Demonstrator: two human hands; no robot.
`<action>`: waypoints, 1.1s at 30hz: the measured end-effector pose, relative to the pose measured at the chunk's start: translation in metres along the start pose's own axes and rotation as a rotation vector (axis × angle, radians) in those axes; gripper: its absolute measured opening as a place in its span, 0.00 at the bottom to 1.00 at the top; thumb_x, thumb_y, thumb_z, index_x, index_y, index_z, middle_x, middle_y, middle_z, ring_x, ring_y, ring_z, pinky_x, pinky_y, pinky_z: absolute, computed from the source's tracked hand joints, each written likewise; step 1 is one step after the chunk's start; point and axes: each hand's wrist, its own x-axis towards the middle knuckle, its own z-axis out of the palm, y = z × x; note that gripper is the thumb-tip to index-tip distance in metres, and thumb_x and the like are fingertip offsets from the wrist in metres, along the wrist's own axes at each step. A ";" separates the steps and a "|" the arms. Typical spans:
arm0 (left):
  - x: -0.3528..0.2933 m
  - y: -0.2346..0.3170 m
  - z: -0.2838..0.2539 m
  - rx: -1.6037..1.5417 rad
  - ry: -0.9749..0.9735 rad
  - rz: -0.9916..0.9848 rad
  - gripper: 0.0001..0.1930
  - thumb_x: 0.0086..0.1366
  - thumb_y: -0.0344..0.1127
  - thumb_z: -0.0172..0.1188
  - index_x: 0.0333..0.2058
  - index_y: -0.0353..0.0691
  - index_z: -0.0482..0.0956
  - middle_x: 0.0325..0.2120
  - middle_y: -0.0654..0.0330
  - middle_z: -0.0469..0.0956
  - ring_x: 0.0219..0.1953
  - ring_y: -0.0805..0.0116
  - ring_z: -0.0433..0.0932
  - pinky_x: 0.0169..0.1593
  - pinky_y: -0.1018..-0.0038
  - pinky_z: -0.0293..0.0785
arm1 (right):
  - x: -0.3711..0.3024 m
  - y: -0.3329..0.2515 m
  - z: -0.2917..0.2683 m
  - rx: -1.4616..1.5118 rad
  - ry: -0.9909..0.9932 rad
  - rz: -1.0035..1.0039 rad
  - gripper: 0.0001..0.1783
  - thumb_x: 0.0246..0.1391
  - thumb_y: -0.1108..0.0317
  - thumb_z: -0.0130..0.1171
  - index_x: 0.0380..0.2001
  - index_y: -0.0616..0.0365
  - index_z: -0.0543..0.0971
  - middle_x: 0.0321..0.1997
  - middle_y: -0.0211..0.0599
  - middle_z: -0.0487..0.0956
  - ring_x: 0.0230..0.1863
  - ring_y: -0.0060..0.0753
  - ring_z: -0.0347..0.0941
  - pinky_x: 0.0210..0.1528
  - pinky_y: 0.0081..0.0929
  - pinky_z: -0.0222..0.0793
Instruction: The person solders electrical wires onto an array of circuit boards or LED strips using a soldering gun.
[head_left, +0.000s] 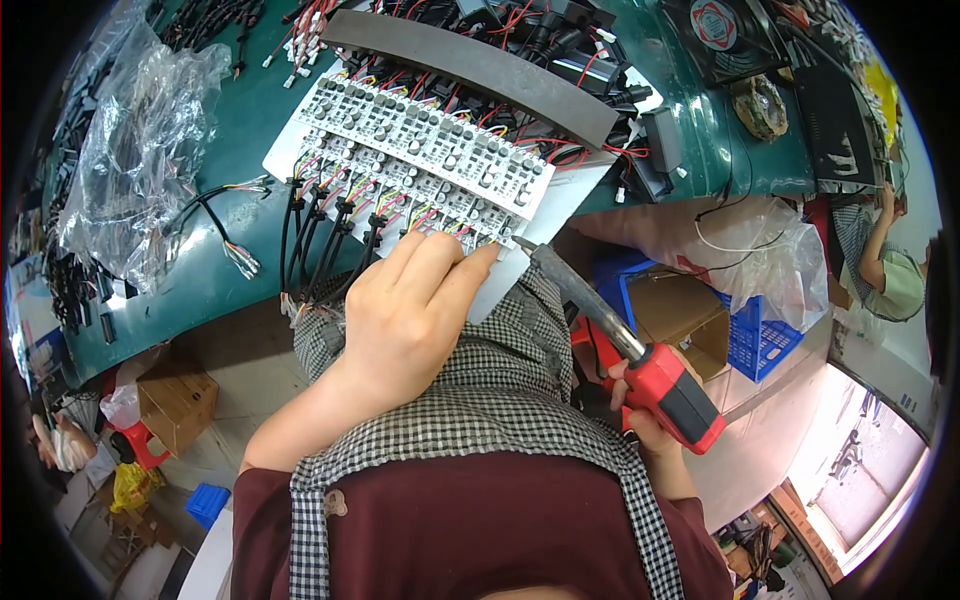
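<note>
Straight to two long white strips of small circuit boards (432,135), lying side by side at a slant on a pale flat sheet (585,188), jutting over the near edge of the green surface (160,325) toward the lap. In at the lower strip, toward its right end, with the left hand (412,300), fingers curled in close; impossible to tell, with the tips hidden, whether clamped on a wire or not. Wrapped by the right hand (648,425), grip closed firmly round the handle: a red-and-black soldering tool with a long metal barrel (680,395), its tip right by the left fingertips. Well along on the lower strip, by the look of it: black sheathed cables (325,240) hanging from the left part, coloured wires fanning out farther right. Probably left to do: the right end, by the tip; too small to judge joint by joint. Beyond, a dark curved bar (480,70) across black housings and red leads. Off left, a crumpled clear plastic bag (140,150) and a loose black cable with splayed ends (222,228). Up right, a square black fan (718,30) with a red-and-white round label, then a flat black panel (840,130) with white marks. Nothing legible on boards or tool.
</note>
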 end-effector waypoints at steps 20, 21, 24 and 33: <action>-0.001 0.002 0.002 0.020 -0.009 0.100 0.17 0.46 0.24 0.60 0.38 0.30 0.79 0.24 0.60 0.63 0.26 0.66 0.67 0.26 0.74 0.68 | -0.003 0.011 -0.003 -0.092 -0.017 0.043 0.38 0.39 0.58 0.73 0.50 0.72 0.72 0.35 0.44 0.82 0.33 0.39 0.81 0.38 0.27 0.75; -0.001 0.001 0.002 0.007 -0.011 0.099 0.17 0.46 0.24 0.60 0.39 0.30 0.78 0.25 0.59 0.63 0.26 0.66 0.68 0.26 0.74 0.68 | -0.001 0.011 -0.004 -0.115 -0.031 -0.010 0.38 0.38 0.59 0.73 0.50 0.72 0.72 0.35 0.45 0.82 0.33 0.39 0.81 0.38 0.27 0.75; -0.001 0.002 0.002 0.000 -0.016 0.097 0.18 0.46 0.24 0.60 0.39 0.30 0.78 0.25 0.59 0.64 0.26 0.66 0.68 0.26 0.74 0.68 | 0.004 0.010 -0.003 -0.154 -0.055 -0.077 0.38 0.38 0.59 0.73 0.50 0.72 0.72 0.35 0.46 0.81 0.33 0.40 0.81 0.38 0.27 0.75; -0.002 0.003 0.001 0.015 -0.031 0.091 0.17 0.47 0.24 0.60 0.39 0.30 0.78 0.25 0.59 0.64 0.26 0.66 0.68 0.27 0.74 0.68 | 0.001 0.005 0.001 -0.071 0.026 0.034 0.31 0.42 0.55 0.71 0.42 0.70 0.74 0.30 0.42 0.80 0.27 0.33 0.77 0.32 0.24 0.71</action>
